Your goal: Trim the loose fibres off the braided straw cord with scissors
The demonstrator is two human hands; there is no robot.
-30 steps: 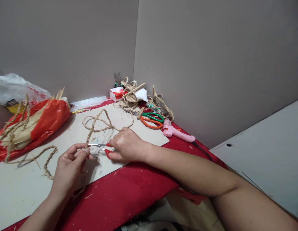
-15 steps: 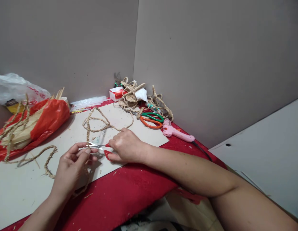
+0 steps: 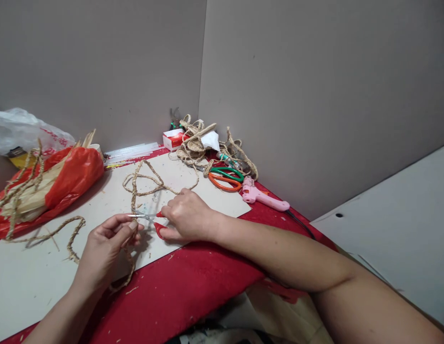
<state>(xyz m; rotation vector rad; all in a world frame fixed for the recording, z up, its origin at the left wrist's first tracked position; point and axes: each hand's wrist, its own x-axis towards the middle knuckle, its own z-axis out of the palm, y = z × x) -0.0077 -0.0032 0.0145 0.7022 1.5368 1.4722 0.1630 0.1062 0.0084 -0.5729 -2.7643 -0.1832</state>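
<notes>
The braided cord (image 3: 133, 196) is pinched between thumb and fingers of the left hand (image 3: 109, 239), over the white board (image 3: 32, 272), where its loops are laid; the red-handled scissors (image 3: 148, 217) are gripped by the right hand (image 3: 188, 216), their blades being held at the cord; a pink glue gun (image 3: 267, 198) is seen farther right.

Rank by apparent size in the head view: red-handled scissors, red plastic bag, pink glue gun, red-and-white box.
1. red plastic bag
2. pink glue gun
3. red-and-white box
Unranked: red-handled scissors, partly hidden by the right hand.
</notes>
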